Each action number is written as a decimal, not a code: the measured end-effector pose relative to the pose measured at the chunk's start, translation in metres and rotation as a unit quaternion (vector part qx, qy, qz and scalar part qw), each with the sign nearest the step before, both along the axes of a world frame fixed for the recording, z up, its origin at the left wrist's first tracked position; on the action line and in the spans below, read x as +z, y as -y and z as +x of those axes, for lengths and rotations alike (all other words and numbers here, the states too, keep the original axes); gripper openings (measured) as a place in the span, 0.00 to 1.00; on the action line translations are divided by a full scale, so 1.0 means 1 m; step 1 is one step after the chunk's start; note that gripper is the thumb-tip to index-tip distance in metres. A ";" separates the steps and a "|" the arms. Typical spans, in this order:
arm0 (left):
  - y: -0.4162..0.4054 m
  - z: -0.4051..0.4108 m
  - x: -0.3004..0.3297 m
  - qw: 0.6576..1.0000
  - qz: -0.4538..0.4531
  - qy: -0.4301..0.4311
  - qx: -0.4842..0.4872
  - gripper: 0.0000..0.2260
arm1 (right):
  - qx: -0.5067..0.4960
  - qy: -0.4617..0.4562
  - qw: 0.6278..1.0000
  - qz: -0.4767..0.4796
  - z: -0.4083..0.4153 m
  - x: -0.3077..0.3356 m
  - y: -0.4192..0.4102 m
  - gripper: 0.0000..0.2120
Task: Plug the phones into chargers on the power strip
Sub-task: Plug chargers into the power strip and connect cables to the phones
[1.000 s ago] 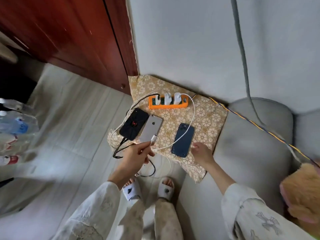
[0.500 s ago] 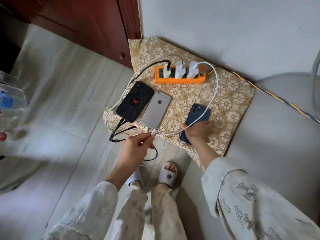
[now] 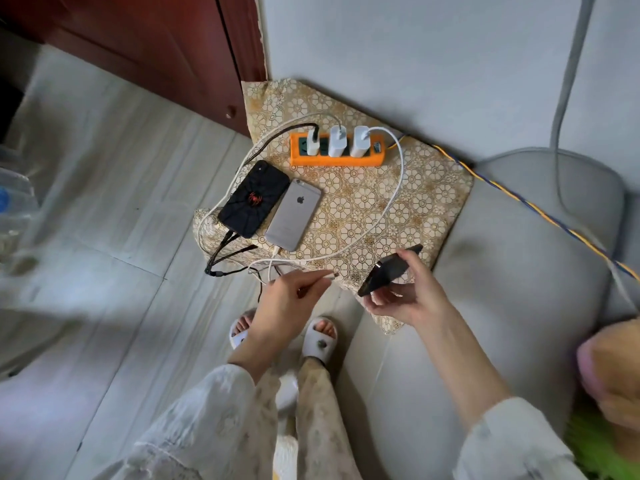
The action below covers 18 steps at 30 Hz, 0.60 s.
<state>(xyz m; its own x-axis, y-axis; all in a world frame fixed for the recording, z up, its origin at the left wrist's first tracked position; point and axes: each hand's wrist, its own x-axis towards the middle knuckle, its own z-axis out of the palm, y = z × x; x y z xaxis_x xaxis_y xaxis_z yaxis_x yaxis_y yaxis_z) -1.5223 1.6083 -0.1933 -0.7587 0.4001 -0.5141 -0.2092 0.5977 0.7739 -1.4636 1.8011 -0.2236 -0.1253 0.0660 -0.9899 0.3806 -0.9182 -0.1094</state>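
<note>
Holding the rigid, slick dark phone (image 3: 389, 270) edgewise at lower centre, right hand (image 3: 412, 296) clasps its sides; left hand (image 3: 287, 303) pinches the limp white cable's plug (image 3: 333, 274).

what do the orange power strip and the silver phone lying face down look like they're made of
The orange rectangular power strip looks like moulded plastic with a matte finish: even colour, no shine. The silver phone seems to have a brushed metal back, probably aluminium: a soft grey sheen and a dark logo.
</note>
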 end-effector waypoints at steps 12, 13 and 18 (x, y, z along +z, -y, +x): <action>-0.016 0.013 0.018 0.994 0.016 -0.101 -0.036 0.08 | -0.021 -0.070 0.997 -0.036 -0.011 0.026 0.024 0.23; -0.016 0.014 0.018 0.995 0.023 -0.096 -0.034 0.08 | -0.022 -0.069 0.997 -0.037 -0.010 0.027 0.023 0.22; -0.018 0.017 0.018 0.997 0.069 -0.043 -0.006 0.07 | -0.011 -0.080 0.996 -0.049 -0.005 0.031 0.020 0.25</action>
